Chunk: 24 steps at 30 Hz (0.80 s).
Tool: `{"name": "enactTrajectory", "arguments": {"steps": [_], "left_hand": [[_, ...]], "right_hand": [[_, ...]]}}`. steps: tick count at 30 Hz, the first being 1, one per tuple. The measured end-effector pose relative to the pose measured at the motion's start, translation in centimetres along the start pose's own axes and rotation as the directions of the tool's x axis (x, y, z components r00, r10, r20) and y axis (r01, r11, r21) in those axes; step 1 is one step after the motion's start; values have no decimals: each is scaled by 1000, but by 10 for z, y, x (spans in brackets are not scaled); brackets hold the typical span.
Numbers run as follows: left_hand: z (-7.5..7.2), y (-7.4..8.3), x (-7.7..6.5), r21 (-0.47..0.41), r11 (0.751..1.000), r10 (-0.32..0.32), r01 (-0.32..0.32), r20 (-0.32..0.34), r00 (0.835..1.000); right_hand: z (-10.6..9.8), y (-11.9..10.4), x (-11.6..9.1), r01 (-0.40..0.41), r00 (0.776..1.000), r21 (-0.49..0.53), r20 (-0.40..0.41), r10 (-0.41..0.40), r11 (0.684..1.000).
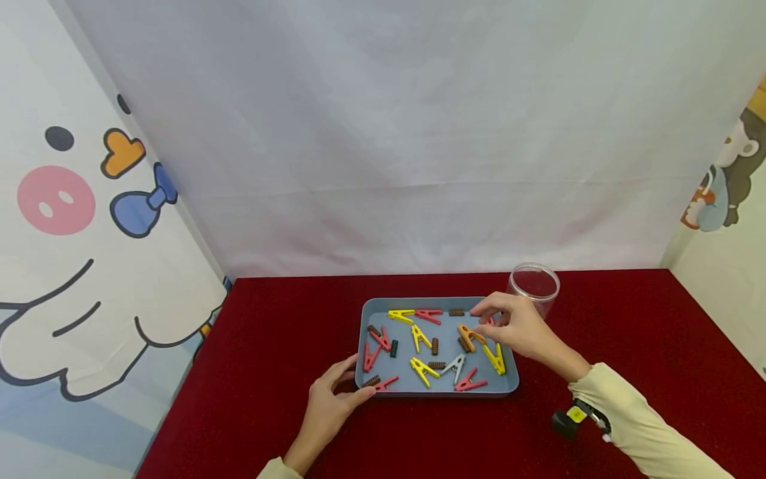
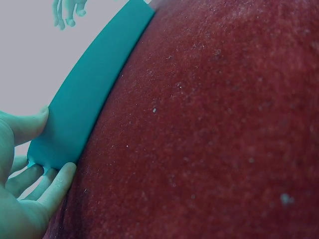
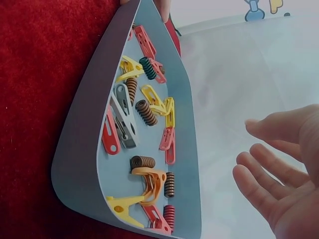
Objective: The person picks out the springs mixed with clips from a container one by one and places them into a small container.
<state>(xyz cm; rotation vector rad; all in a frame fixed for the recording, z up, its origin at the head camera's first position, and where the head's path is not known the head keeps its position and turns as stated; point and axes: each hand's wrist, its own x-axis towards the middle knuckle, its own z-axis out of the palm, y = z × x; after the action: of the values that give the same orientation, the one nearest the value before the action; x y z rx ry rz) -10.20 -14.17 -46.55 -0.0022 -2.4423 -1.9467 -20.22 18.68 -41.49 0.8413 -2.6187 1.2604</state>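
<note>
A shallow blue-grey tray (image 1: 439,394) lies on the table with small plastic clothespins and coil springs in it. At its near left corner my left hand (image 1: 329,402) holds it, thumb and fingers about the corner; the left wrist view shows the fingertips touching the tray's wall (image 2: 84,94). Over the right part of the tray hovers my right hand (image 1: 517,326), its fingers apart with nothing between them (image 3: 284,174). Nearest below it are an orange clothespin (image 1: 470,337), a yellow clothespin (image 1: 495,360) and a red spring (image 3: 169,217).
Behind my right hand stands a clear round jar (image 1: 534,283), partly hidden by that hand. A dark red cloth (image 1: 287,332) covers the table. White curtains (image 1: 419,133) hang at the back, with printed cartoon figures on the side panels.
</note>
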Motion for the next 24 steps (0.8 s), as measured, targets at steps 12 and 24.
{"name": "enactTrajectory", "arguments": {"steps": [12,24], "left_hand": [[2,-38,12,26,1000,17,-16,-27,1000],[1,-27,8,23,1000,17,-17,-18,1000]], "right_hand": [[15,3,5,-10,1000,19,28,10,1000],[33,7,11,-33,997,65,69,28,997]]}}
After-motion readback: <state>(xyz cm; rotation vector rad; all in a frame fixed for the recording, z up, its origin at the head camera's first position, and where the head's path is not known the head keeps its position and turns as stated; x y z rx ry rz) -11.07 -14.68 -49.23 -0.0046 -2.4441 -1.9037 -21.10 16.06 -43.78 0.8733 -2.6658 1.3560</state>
